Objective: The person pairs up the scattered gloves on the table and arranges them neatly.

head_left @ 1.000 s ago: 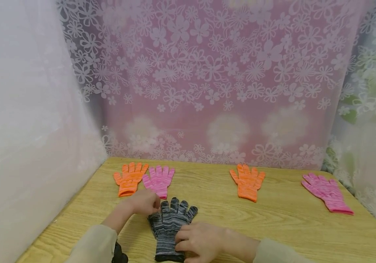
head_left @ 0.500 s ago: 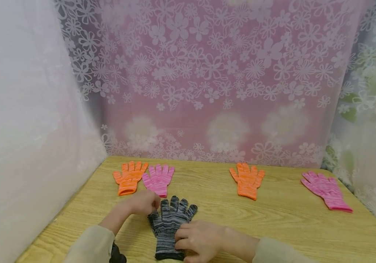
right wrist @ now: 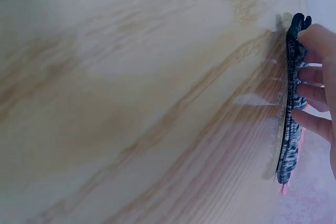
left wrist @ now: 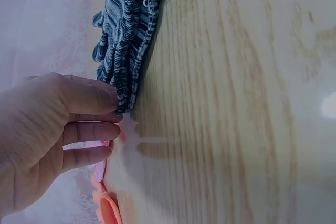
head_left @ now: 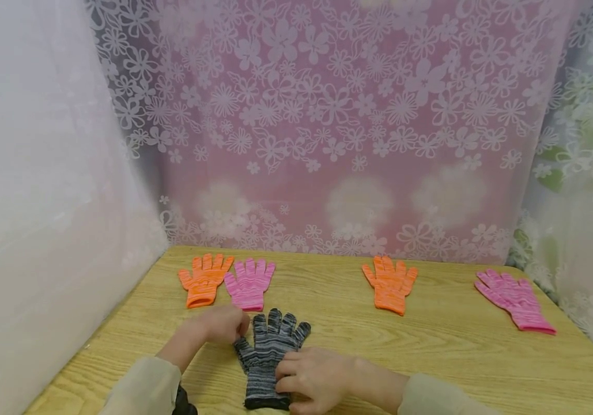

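A dark grey and black striped knit glove (head_left: pixel 270 360) lies flat on the wooden table, fingers pointing away and black cuff towards me. My left hand (head_left: pixel 223 324) is at its thumb side in the head view. In the left wrist view, the thumb and forefinger of that hand pinch a tip of the grey glove (left wrist: pixel 126 40), while the other fingers extend beside it. Over the glove's lower right side, my right hand (head_left: pixel 322 377) rests with its fingertips on the knit. The right wrist view shows those fingers spread along the grey glove (right wrist: pixel 290 145).
Farther back on the table (head_left: pixel 431 357) lie an orange glove (head_left: pixel 205 279) and a pink glove (head_left: pixel 249 285), side by side at left. Another orange glove (head_left: pixel 391 286) is right of centre, and another pink glove (head_left: pixel 516 302) near the right edge. Flowered curtains (head_left: pixel 337 144) enclose the table.
My left hand has shifted slightly left and towards me. The grey glove's thumb now stands out more distinctly from its palm. My right hand stays in place.
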`<action>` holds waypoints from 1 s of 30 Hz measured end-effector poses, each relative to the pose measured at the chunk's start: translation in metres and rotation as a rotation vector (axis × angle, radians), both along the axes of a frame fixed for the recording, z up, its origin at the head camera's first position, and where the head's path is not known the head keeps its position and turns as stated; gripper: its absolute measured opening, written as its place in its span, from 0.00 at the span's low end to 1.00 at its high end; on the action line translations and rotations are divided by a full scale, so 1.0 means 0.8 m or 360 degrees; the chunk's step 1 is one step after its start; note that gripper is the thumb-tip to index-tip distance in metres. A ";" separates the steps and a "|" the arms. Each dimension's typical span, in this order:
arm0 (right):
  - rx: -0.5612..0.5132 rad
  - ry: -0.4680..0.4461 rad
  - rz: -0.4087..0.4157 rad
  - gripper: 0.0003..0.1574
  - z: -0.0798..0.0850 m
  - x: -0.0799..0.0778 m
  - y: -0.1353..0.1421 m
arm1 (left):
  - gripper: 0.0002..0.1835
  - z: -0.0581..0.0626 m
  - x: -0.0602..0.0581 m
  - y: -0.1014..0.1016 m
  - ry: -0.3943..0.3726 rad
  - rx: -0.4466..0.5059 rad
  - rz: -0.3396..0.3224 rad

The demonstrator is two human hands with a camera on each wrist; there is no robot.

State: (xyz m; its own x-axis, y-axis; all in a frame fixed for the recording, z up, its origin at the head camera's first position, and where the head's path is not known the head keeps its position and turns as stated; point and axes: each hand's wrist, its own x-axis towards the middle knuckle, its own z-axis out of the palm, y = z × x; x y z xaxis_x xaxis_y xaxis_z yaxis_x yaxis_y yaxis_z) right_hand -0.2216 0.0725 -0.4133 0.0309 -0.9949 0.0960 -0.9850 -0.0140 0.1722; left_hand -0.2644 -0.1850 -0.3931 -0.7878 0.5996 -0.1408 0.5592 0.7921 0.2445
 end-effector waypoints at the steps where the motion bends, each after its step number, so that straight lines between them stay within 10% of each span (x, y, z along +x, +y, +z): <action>1: -0.0015 -0.0006 -0.0002 0.16 0.000 0.000 -0.001 | 0.09 0.000 0.000 0.000 0.0005 0.0000 -0.0004; 30: -0.0180 -0.0045 0.0097 0.13 -0.002 0.004 -0.009 | 0.07 0.011 0.020 0.025 0.0014 -0.0230 -0.0124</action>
